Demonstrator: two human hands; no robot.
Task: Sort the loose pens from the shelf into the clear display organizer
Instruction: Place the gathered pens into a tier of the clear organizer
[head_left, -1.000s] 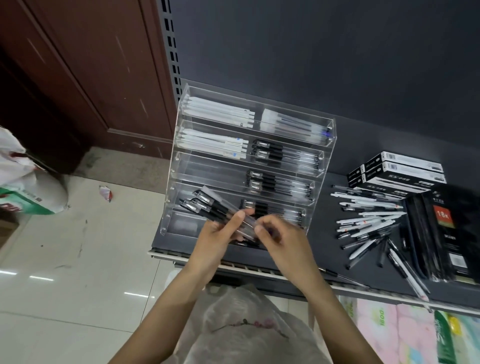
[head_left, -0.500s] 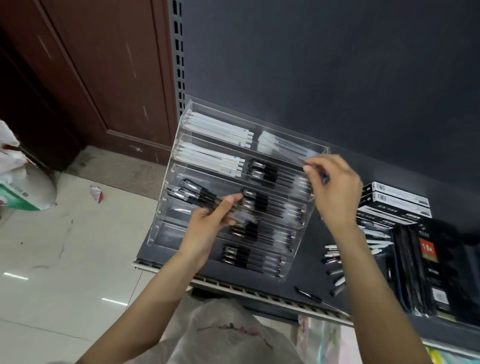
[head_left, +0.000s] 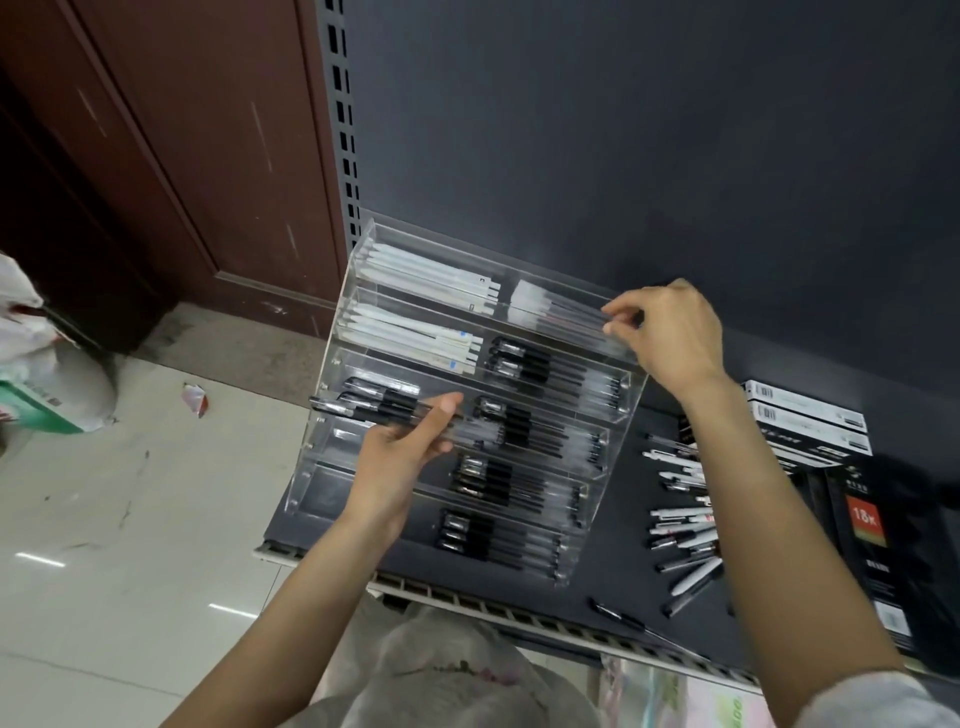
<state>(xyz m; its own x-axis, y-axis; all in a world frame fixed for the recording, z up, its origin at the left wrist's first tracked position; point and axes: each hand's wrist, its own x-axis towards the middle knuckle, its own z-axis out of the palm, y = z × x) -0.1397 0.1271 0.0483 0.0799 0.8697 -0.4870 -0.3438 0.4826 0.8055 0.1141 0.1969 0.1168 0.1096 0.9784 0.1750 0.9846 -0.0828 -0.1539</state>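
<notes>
A clear tiered display organizer stands on the dark shelf. Its left top rows hold white pens; the right rows hold black-capped clear pens. My left hand grips a bundle of black-capped clear pens over the organizer's middle left compartment. My right hand is at the right end of the top right compartment, thumb and fingers pinching the end of a clear pen there. Loose pens lie on the shelf to the organizer's right.
Black and white boxes and a dark packet marked 18K stand at the shelf's right. One black pen lies near the shelf's front edge. A white plastic bag sits below me. A tiled floor and brown door are left.
My right hand left the bundle and rose from the middle to the top right compartment. My left hand lifted the bundle to the middle left row. The view tilted down.
</notes>
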